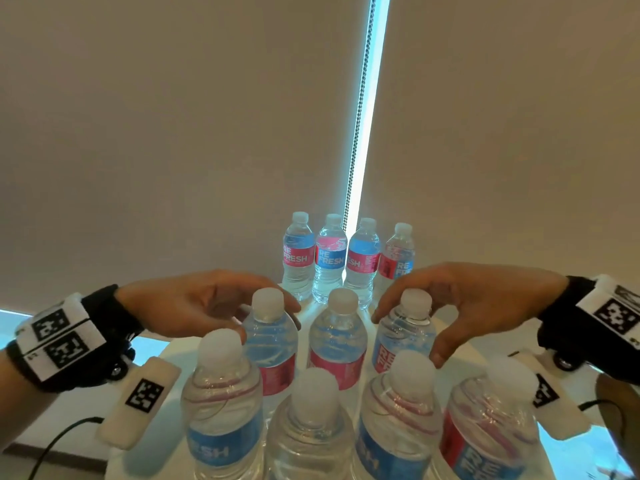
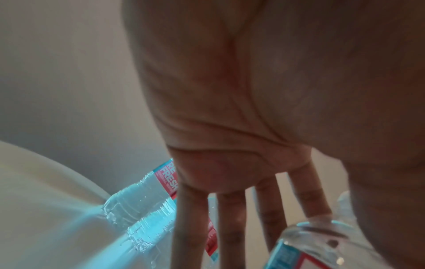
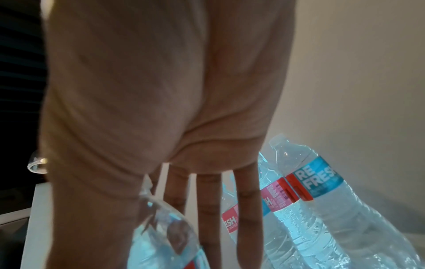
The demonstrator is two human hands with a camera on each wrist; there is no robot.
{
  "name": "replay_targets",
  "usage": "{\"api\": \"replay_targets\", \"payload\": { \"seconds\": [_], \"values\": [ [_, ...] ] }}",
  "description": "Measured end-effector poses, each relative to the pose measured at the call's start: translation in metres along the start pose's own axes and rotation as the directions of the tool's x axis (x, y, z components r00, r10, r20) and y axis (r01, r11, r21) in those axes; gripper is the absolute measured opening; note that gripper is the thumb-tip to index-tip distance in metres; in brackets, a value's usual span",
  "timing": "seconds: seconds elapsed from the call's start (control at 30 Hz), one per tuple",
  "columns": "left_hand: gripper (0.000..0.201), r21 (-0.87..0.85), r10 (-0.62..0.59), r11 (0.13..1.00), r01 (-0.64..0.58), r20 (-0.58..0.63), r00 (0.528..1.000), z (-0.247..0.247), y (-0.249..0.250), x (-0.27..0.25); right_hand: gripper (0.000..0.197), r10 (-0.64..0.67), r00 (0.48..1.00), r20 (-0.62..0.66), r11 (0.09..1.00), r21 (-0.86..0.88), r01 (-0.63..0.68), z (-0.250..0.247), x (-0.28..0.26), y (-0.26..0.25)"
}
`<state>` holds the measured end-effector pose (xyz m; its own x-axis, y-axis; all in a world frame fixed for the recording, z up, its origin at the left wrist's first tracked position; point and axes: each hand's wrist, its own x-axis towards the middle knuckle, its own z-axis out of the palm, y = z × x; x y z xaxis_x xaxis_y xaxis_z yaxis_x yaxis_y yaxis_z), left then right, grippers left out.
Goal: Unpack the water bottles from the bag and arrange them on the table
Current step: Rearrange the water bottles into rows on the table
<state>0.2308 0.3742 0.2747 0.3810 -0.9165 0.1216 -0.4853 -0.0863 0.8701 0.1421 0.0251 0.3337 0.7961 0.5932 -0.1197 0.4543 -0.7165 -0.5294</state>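
Observation:
Several clear water bottles with pink-and-blue labels stand in three rows on the white table (image 1: 485, 353). There is a back row (image 1: 346, 258), a middle row of three and a front row (image 1: 308, 427). My left hand (image 1: 265, 318) arches over the middle-left bottle (image 1: 277, 372), fingers straight behind its cap and thumb in front. My right hand (image 1: 407, 339) arches the same way over the middle-right bottle (image 1: 388, 355). In the wrist views the straight fingers (image 2: 230, 218) and fingers (image 3: 209, 209) stand beside a bottle (image 2: 310, 245) and a bottle (image 3: 165, 236). No bag is in view.
A beige roller blind hangs behind the table, with a bright gap and a bead chain (image 1: 360, 133). A black cable (image 1: 59, 441) runs below my left wrist. The middle-centre bottle (image 1: 337, 341) stands between my hands. The table's left edge lies close to the bottles.

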Motion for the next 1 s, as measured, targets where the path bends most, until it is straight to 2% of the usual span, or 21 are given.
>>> {"api": "replay_targets", "payload": {
  "seconds": [0.1, 0.17, 0.3, 0.4, 0.5, 0.53, 0.67, 0.73, 0.83, 1.0],
  "values": [
    [0.052, -0.006, 0.026, 1.000, -0.027, -0.041, 0.999, 0.000, 0.000, 0.001, 0.059, -0.016, 0.999, -0.040, 1.000, 0.021, 0.016, 0.000, 0.000, 0.004],
    [0.041, -0.002, 0.032, 0.999, -0.033, -0.063, 0.997, -0.003, -0.002, 0.001, 0.057, -0.026, 0.997, -0.078, 0.999, 0.025, 0.028, -0.002, 0.002, 0.008],
    [0.037, -0.008, -0.045, 0.999, 0.045, -0.208, 0.977, -0.014, -0.003, 0.004, 0.052, -0.054, 0.983, -0.177, 0.996, 0.057, 0.065, -0.009, 0.016, 0.013],
    [0.033, -0.010, -0.072, 0.997, 0.072, -0.317, 0.946, -0.023, 0.001, 0.011, 0.047, -0.038, 0.963, -0.269, 0.996, 0.064, 0.057, -0.015, 0.034, 0.015],
    [0.049, -0.014, -0.096, 0.995, 0.100, -0.442, 0.892, -0.029, 0.000, 0.024, 0.043, -0.019, 0.929, -0.370, 0.998, 0.048, 0.040, -0.017, 0.056, 0.018],
    [0.049, -0.017, -0.103, 0.994, 0.108, -0.486, 0.868, -0.030, -0.001, 0.029, 0.043, -0.014, 0.919, -0.395, 0.999, 0.039, 0.031, -0.018, 0.064, 0.019],
    [0.027, 0.046, -0.077, 0.990, 0.133, -0.616, 0.784, -0.029, -0.010, 0.053, 0.039, 0.012, 0.885, -0.466, 0.999, -0.040, -0.035, -0.013, 0.094, 0.021],
    [0.018, 0.102, -0.056, 0.982, 0.161, -0.651, 0.757, -0.028, -0.014, 0.062, 0.044, 0.020, 0.875, -0.484, 0.992, -0.101, -0.079, -0.009, 0.106, 0.021],
    [0.014, 0.145, -0.051, 0.969, 0.202, -0.680, 0.731, -0.028, -0.021, 0.072, 0.050, 0.024, 0.880, -0.474, 0.981, -0.157, -0.111, -0.004, 0.120, 0.022],
    [0.026, 0.128, -0.085, 0.960, 0.248, -0.713, 0.696, -0.024, -0.033, 0.084, 0.049, 0.033, 0.880, -0.474, 0.978, -0.167, -0.127, 0.002, 0.133, 0.027]
  ]
}}
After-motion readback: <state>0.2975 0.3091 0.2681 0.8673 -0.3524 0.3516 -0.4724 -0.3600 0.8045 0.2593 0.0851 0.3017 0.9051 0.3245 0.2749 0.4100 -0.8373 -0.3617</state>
